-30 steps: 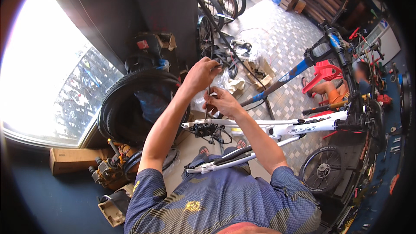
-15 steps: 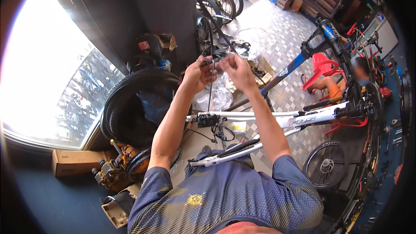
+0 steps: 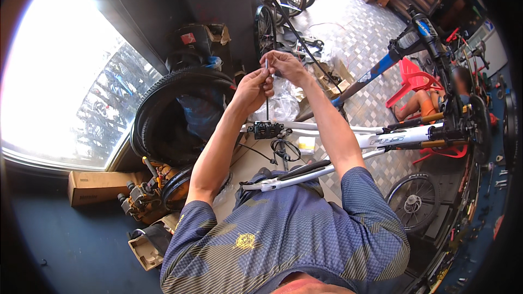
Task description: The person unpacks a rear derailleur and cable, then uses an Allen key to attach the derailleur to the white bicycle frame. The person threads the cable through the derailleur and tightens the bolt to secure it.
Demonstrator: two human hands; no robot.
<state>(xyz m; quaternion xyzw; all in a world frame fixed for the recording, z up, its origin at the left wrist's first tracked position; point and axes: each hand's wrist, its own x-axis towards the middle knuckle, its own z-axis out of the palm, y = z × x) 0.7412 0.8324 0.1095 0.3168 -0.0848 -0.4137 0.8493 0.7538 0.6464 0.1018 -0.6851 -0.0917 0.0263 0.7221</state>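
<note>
A thin black hose (image 3: 267,110) rises nearly upright from a black brake caliper (image 3: 266,129) at the rear end of a white bicycle frame (image 3: 389,140). My left hand (image 3: 255,88) is closed around the hose's upper part, thumb and fingers pinching it. Beside it, a little higher, my right hand (image 3: 289,68) pinches at the hose's top end, where a small pale tip shows. The two hands nearly touch; the fingers partly hide what lies between them. A looped black cable (image 3: 289,151) hangs below the caliper.
The frame hangs from a blue repair stand (image 3: 376,71). Tires (image 3: 143,130) and a cardboard box (image 3: 101,186) lie left. Clear plastic wrap (image 3: 283,100) is beyond the hands. A seated person (image 3: 422,103), a red chair (image 3: 408,79) and a wheel (image 3: 413,202) are right.
My hands have come closer together, and the left fingers have closed round the hose. My right hand, blurred before, now pinches at the top end. The whole view has shifted slightly.
</note>
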